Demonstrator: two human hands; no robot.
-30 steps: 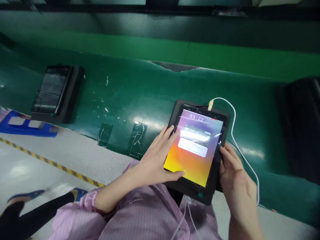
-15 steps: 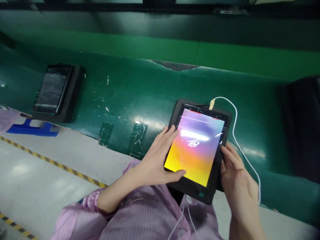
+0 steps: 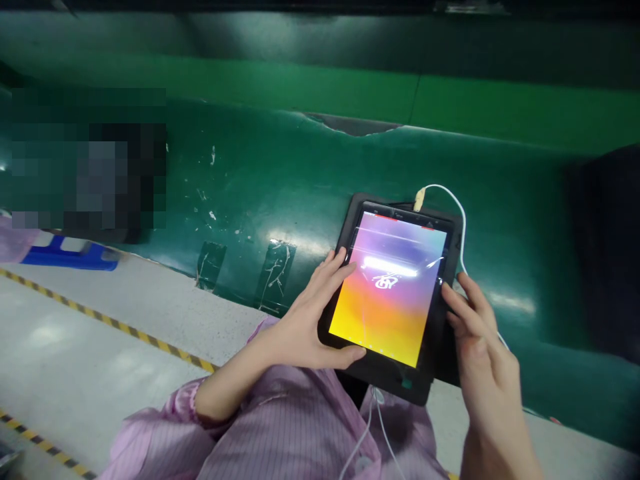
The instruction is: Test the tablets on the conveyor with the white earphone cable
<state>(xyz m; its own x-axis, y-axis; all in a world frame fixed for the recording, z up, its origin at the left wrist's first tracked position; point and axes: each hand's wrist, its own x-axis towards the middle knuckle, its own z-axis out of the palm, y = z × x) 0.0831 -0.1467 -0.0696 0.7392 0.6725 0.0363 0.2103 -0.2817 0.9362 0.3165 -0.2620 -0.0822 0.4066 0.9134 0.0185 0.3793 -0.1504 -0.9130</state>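
A tablet [image 3: 387, 293] lies in a black holder [image 3: 350, 207] at the front edge of the green bench, its screen glowing purple to yellow with a white logo. A white cable [image 3: 453, 195] with a yellowish plug [image 3: 419, 199] meets its top edge. My left hand [image 3: 313, 320] grips the tablet's left side, fingers along the edge and thumb on the lower bezel. At the right edge is my right hand [image 3: 483, 340], fingers bent and apart. One fingertip is at the tablet's side; whether it presses there I cannot tell.
The green bench [image 3: 260, 173] has scuffs, tape patches and a torn back edge. Pixelation covers a dark object [image 3: 145, 180] at left. A dark shape [image 3: 610, 247] stands at right. Below left are a blue plastic piece [image 3: 75, 255] and a floor with striped tape [image 3: 125, 328].
My right hand has loosened at the tablet's right edge; its fingers have spread and shifted slightly up. My left hand stays on the left side. The screen still shows the same logo.
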